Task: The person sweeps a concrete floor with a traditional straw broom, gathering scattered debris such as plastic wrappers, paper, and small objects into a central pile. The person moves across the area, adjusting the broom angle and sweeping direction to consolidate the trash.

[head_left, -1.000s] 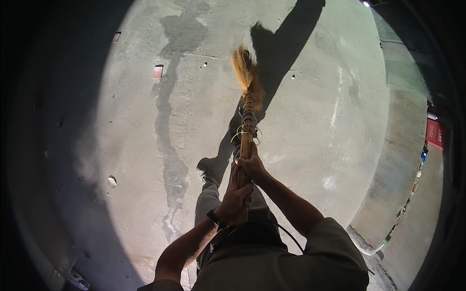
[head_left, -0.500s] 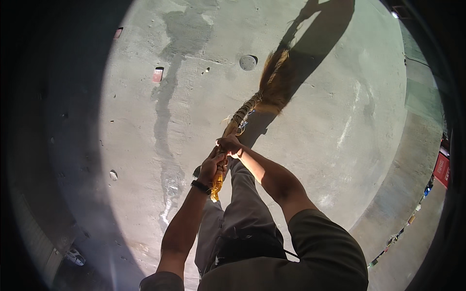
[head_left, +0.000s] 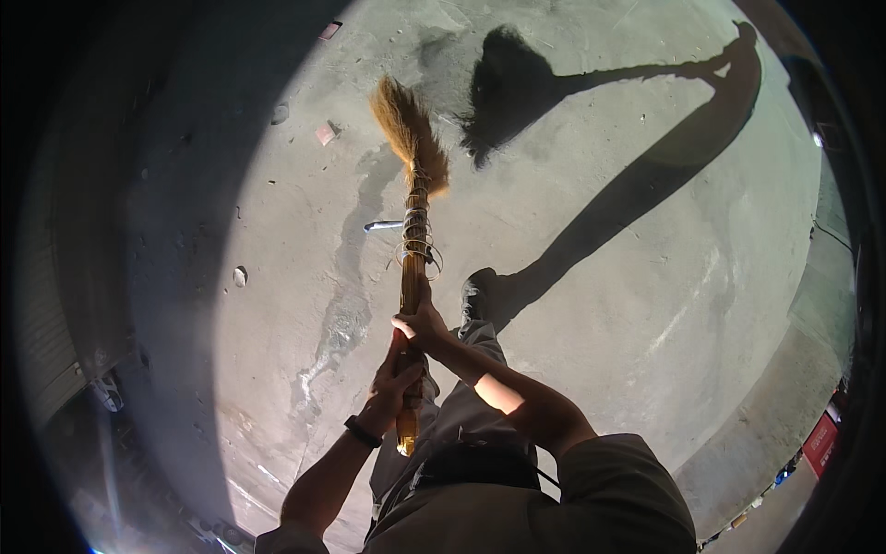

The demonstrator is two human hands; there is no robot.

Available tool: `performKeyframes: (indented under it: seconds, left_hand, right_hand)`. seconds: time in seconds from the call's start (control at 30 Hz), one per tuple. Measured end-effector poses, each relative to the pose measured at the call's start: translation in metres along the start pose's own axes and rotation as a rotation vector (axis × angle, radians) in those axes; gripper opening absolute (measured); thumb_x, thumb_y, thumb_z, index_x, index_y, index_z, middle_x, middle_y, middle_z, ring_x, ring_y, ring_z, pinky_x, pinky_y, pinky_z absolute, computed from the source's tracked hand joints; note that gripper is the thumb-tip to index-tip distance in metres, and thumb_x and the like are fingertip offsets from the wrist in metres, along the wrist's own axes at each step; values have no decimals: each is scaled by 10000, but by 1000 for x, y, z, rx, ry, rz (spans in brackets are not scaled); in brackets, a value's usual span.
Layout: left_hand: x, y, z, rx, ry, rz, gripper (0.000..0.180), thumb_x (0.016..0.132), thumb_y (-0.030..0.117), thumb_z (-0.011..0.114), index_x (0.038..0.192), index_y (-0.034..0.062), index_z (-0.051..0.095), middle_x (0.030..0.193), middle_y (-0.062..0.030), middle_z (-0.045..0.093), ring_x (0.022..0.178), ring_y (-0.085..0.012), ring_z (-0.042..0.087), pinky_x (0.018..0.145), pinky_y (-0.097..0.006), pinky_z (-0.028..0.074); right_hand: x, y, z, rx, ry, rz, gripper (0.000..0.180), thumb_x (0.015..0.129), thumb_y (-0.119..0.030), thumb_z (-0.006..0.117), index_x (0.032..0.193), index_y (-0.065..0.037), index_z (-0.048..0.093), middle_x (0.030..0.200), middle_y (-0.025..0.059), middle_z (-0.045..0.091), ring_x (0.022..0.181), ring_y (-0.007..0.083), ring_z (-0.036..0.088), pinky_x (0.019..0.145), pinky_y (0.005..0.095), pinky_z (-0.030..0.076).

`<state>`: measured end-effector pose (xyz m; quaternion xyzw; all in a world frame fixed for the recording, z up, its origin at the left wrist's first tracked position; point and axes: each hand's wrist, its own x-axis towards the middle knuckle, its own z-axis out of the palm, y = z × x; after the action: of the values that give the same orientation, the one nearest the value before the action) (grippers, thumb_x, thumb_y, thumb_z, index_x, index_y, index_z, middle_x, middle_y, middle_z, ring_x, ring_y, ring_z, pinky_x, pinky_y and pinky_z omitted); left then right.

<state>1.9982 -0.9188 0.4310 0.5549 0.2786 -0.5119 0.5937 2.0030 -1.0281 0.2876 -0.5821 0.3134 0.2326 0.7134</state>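
A straw broom (head_left: pixel 416 222) points away from me, its tan bristle head (head_left: pixel 404 125) at the far end and wire or cord wound round its upper handle. My right hand (head_left: pixel 421 325) wraps the handle partway along. Just below it, nearer my body, my left hand (head_left: pixel 390 388) grips the same handle and wears a dark wristband. Yellow wrapping (head_left: pixel 406 434) covers the handle's near end. The bristles look lifted off the concrete floor (head_left: pixel 572 305), since the broom's shadow (head_left: pixel 512 88) falls well apart from them.
A reddish flat piece (head_left: pixel 326 133) lies left of the bristles, with another (head_left: pixel 330 30) farther off. A pale stone (head_left: pixel 240 276) is on the left. My shoe (head_left: pixel 477 294) stands ahead of me. A red box (head_left: pixel 820 445) and small items line the right edge.
The broom has swung from the far right toward the left and risen, its head now ahead and slightly left. Both hands have stayed on the handle and come a little nearer me.
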Motion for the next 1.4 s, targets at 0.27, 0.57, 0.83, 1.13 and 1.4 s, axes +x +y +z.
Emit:
performKeyframes:
  seconds: [0.27,0.57,0.83,1.13,1.4]
  left_hand:
    - [81,-69,48,53,-389,-203,734,947,106,574,1575,215,211,817,18,516,606,-59,438,550,-228,404]
    - [59,25,-132,93,253,87,564,990,161,516,1525,208,343,742,30,478,536,-41,388,475,-194,363]
    - [87,25,-79,169,402,510,703,959,139,559,1559,182,195,823,-12,550,648,-100,533,581,-274,483]
    - [72,-102,72,509,-353,863,586,945,128,598,1484,154,369,972,-50,591,716,-117,561,583,-255,487]
    - [157,-34,126,-37,-219,15,258,945,159,579,1198,125,546,754,30,509,601,-63,469,519,-223,414]
  right_hand:
    - [-55,114,-108,843,253,371,736,777,20,635,1372,-168,245,814,25,522,692,136,564,649,316,533]
    - [128,39,140,492,-323,256,178,768,12,617,709,-87,482,677,8,468,594,110,491,541,283,406]
    - [158,-49,108,84,-344,-289,646,684,-135,690,1243,-5,394,979,126,530,854,239,540,724,384,492]
    - [-40,33,-138,-205,387,-75,774,700,-134,743,1359,-59,345,953,115,574,894,240,607,758,388,507]
    - [52,50,-191,408,-32,335,210,749,50,529,584,-73,486,585,12,407,515,120,409,455,314,315]
